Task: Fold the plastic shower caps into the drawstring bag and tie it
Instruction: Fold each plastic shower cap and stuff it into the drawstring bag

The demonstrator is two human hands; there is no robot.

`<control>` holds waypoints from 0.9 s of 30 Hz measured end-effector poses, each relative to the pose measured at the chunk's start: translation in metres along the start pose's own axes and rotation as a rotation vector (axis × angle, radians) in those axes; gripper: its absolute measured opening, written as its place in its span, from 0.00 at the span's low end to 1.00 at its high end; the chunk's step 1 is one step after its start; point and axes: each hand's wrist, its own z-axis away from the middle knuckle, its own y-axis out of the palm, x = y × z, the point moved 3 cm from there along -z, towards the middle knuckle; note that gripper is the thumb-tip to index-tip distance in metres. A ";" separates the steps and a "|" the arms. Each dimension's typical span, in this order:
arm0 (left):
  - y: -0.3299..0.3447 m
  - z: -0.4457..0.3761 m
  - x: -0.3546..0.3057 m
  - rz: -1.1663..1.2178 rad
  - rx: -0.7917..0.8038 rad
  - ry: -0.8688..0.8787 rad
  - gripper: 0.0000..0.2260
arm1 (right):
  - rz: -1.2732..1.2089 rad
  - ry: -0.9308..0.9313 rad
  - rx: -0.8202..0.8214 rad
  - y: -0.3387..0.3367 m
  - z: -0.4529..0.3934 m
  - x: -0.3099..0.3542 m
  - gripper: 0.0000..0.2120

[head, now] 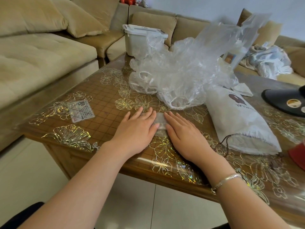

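Observation:
A small folded clear shower cap (160, 121) lies flat on the table between my hands. My left hand (137, 128) presses on its left side with straight fingers. My right hand (184, 131) lies flat on its right side. Behind them sits a loose heap of crumpled clear shower caps (178, 75). The white drawstring bag (239, 123) lies on its side to the right, its mouth toward the near edge with a dark cord (227, 141) trailing out.
The wooden table (105, 116) has a clear floral cover. A white lidded box (142, 38) stands at the far edge, a clear packaging bag (239, 40) rises behind the heap, a black round base (285, 101) and a red object (297, 154) sit at right. A beige sofa surrounds the table.

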 end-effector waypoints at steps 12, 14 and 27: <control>-0.007 -0.001 0.002 0.257 -0.096 -0.032 0.23 | -0.248 0.125 -0.143 -0.016 0.006 -0.004 0.24; -0.012 0.000 0.006 0.402 -0.181 -0.080 0.21 | -0.210 0.227 -0.185 -0.023 0.005 -0.012 0.26; -0.019 -0.004 0.015 0.546 -0.355 -0.132 0.15 | -0.576 0.365 -0.144 -0.030 -0.006 -0.017 0.07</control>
